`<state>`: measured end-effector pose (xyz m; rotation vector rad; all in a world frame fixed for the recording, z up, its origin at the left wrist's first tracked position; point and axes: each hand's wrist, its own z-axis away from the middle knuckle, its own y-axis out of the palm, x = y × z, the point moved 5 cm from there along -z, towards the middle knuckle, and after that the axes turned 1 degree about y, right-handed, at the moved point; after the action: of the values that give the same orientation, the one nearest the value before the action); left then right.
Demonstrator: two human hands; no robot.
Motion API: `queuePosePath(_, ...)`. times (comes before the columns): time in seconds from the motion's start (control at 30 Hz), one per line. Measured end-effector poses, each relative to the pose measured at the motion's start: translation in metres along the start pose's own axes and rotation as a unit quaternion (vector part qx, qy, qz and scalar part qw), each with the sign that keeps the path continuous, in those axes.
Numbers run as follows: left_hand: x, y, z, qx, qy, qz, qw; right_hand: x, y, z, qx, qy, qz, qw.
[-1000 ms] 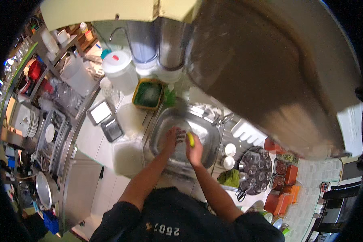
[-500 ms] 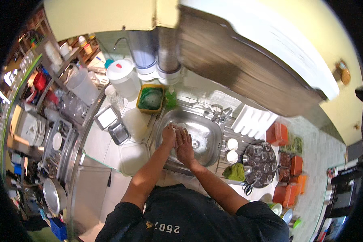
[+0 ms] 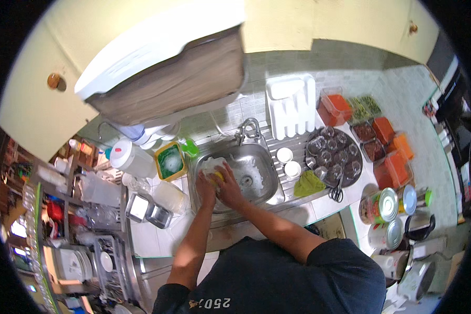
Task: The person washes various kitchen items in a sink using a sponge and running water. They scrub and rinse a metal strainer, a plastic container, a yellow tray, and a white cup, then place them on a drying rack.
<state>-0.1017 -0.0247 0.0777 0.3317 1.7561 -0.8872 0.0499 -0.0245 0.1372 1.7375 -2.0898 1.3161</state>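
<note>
Both my hands are over the left half of a steel sink [image 3: 267, 201]. My right hand [image 3: 230, 188] is closed around a yellow sponge [image 3: 219, 176]. My left hand [image 3: 205, 191] grips a pale, see-through item [image 3: 211, 165] from its left side, and the sponge presses against it. Foam and the hands cover much of that item, so its kind is unclear. White suds lie around the drain [image 3: 247, 181]. Behind the basin stands a chrome faucet [image 3: 250, 125].
Left of the sink are a yellow tub with green soapy contents [image 3: 170, 161], a green bottle [image 3: 191, 149] and metal trays [image 3: 159, 215]. On the right are two white cups [image 3: 293, 169], a green cloth [image 3: 310, 184], scissors [image 3: 336, 193] and a round tray of glasses [image 3: 345, 170].
The view has turned, and more of the right side shows. The yellow sponge now shows clearly in my right hand, whose fingers have curled from a flatter pose.
</note>
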Motion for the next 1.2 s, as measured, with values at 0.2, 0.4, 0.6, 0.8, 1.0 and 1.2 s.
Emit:
queuePosePath(0.2,-0.008,-0.022,0.008,0.051,-0.020,0.076,0.996,-0.056,0.052,-0.049,0.050,0.127,-0.086,0.987)
queuePosePath(0.4,-0.031,-0.043,0.019,0.045,-0.065,0.140,0.987,-0.127,0.087,-0.070,0.151,0.060,-0.214,0.963)
queuePosePath(0.6,-0.029,-0.052,-0.009,-0.056,-0.020,0.111,0.992,-0.194,0.114,-0.005,0.093,0.475,-0.372,0.792)
queuePosePath(0.8,-0.010,-0.055,-0.047,-0.087,0.000,0.062,0.994,-0.160,0.087,0.036,-0.037,0.501,-0.284,0.816)
queuePosePath(1.0,-0.004,-0.020,-0.022,-0.155,-0.021,-0.086,0.984,-0.091,0.043,-0.014,-0.041,0.243,0.028,0.969)
queuePosePath(1.2,0.031,-0.013,-0.034,-0.143,-0.229,0.027,0.963,-0.007,0.020,0.007,-0.037,0.094,0.022,0.995)
